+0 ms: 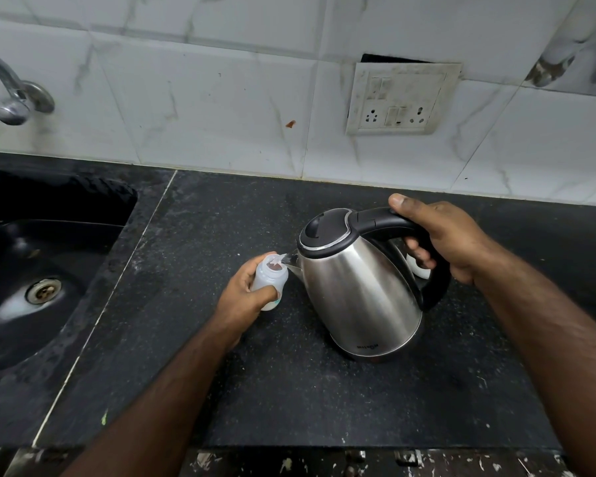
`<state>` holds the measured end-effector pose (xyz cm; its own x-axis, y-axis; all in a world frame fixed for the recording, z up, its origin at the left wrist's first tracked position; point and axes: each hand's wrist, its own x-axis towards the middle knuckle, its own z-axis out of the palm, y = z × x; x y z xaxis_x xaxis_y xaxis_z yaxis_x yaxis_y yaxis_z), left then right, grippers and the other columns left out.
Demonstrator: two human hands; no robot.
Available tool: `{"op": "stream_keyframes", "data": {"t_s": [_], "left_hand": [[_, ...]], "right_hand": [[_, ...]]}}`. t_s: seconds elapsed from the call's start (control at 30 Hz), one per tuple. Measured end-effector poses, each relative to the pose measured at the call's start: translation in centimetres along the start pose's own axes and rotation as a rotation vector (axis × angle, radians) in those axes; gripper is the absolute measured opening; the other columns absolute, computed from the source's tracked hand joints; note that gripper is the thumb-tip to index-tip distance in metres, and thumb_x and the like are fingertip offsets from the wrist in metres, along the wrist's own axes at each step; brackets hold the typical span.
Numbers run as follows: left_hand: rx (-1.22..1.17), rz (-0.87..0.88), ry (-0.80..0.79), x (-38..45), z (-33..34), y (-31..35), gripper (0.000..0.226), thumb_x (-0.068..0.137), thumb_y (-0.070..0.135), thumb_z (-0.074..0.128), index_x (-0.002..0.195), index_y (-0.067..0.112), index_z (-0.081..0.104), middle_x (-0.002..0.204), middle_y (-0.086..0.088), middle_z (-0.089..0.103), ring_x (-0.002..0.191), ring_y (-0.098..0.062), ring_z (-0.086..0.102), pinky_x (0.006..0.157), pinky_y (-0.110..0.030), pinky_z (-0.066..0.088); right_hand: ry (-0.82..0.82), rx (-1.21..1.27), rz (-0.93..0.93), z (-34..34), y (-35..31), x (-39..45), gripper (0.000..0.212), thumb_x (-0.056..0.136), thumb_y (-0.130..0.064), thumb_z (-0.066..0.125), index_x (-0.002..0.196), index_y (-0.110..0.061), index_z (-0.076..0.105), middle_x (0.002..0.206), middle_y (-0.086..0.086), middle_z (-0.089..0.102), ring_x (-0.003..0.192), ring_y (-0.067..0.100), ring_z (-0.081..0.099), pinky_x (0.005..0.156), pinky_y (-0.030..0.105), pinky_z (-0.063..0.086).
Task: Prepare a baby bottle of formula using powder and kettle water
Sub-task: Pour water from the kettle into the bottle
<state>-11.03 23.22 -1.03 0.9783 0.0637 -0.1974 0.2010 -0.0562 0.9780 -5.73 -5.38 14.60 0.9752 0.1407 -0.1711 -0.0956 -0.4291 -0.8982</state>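
A steel kettle (355, 294) with a black lid and handle is tilted to the left above the black counter. My right hand (441, 235) grips its handle, thumb on top. The spout touches the open mouth of a small translucent baby bottle (270, 273), and a thin stream of water runs into it. My left hand (245, 297) is wrapped around the bottle's lower half and holds it slightly tilted toward the spout. Something brownish shows inside the bottle's neck. A white object (418, 268) peeks out behind the kettle's handle, mostly hidden.
A black sink (31, 270) with a metal drain lies at the left, a tap (11, 94) above it. The dark counter (289, 390) spreads in front of me to its front edge. A wall socket (401, 99) sits on the tiled wall behind.
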Motion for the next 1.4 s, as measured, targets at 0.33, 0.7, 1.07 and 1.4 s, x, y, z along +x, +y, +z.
{"op": "stream_keyframes", "data": {"t_s": [0.33, 0.7, 1.07, 1.4], "left_hand": [[0.004, 0.000, -0.005, 0.13, -0.09, -0.31, 0.075, 0.065, 0.012, 0.066, 0.138, 0.028, 0.061, 0.134, 0.003, 0.068, 0.125, -0.016, 0.063, 0.111, -0.045, 0.049], [-0.008, 0.023, -0.002, 0.07, -0.05, -0.48, 0.072, 0.064, 0.014, 0.066, 0.134, 0.032, 0.063, 0.132, 0.004, 0.069, 0.123, -0.015, 0.064, 0.106, -0.039, 0.051], [-0.036, 0.036, -0.014, 0.07, 0.00, -0.37, 0.069, 0.065, 0.014, 0.066, 0.132, 0.034, 0.064, 0.131, 0.006, 0.070, 0.120, -0.012, 0.065, 0.101, -0.033, 0.052], [-0.067, 0.042, -0.021, -0.02, 0.35, -0.13, 0.072, 0.064, 0.013, 0.066, 0.134, 0.030, 0.064, 0.129, 0.005, 0.071, 0.118, -0.012, 0.066, 0.097, -0.031, 0.052]], "right_hand": [[0.000, -0.004, -0.003, 0.07, -0.06, -0.14, 0.076, 0.049, -0.093, 0.071, 0.053, -0.018, 0.059, 0.059, 0.016, 0.046, 0.043, 0.022, 0.036, 0.041, 0.027, 0.033], [-0.001, -0.003, -0.007, -0.05, 0.11, -0.21, 0.077, 0.052, -0.093, 0.071, 0.052, -0.017, 0.058, 0.058, 0.016, 0.045, 0.044, 0.023, 0.036, 0.041, 0.026, 0.033], [0.003, 0.011, -0.008, -0.07, 0.24, -0.22, 0.077, 0.050, -0.093, 0.072, 0.054, -0.017, 0.059, 0.062, 0.017, 0.046, 0.044, 0.023, 0.036, 0.041, 0.025, 0.034], [0.004, 0.066, -0.047, -0.34, 0.83, -0.52, 0.075, 0.054, -0.090, 0.072, 0.053, -0.017, 0.060, 0.052, 0.013, 0.046, 0.040, 0.021, 0.035, 0.039, 0.024, 0.032]]}}
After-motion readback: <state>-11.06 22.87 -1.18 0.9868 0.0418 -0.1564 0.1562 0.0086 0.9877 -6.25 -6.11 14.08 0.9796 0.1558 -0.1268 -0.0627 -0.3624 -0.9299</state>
